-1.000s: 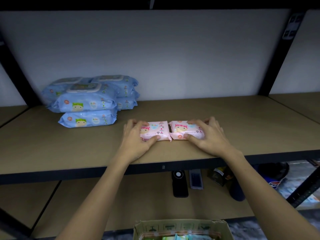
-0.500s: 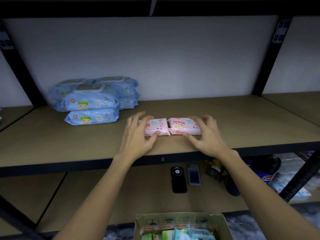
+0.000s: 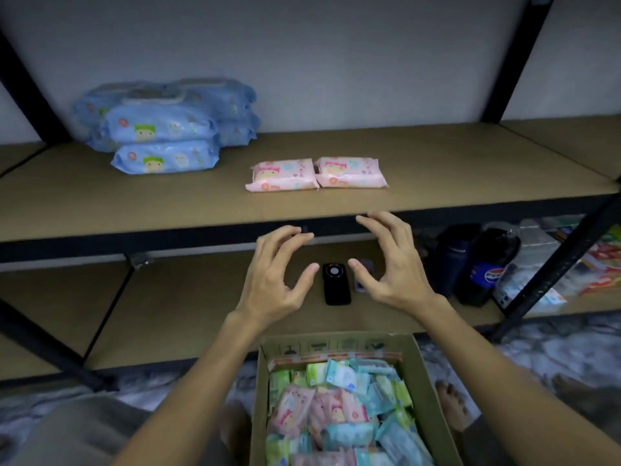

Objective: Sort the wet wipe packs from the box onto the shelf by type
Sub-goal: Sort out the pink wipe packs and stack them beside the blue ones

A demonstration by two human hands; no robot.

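Observation:
Two pink wipe packs, the left one (image 3: 283,174) and the right one (image 3: 351,172), lie side by side on the brown shelf (image 3: 134,203). Several large blue wipe packs (image 3: 161,129) are stacked at the shelf's back left. Below, an open cardboard box (image 3: 339,346) holds several pink, green and teal wipe packs (image 3: 339,408). My left hand (image 3: 274,280) and my right hand (image 3: 391,264) hover in front of the shelf edge, above the box. Both hold nothing, with fingers spread and loosely curved.
On the lower shelf lie a black phone (image 3: 336,284) and a second small device (image 3: 363,275) partly behind my right hand. A dark bottle (image 3: 452,257) and a cola bottle (image 3: 487,267) stand to the right. Black frame posts (image 3: 564,260) slant at both sides.
Both hands let go of the two pink packs and drew back off the shelf toward the box. The view tilted down, showing more of the box.

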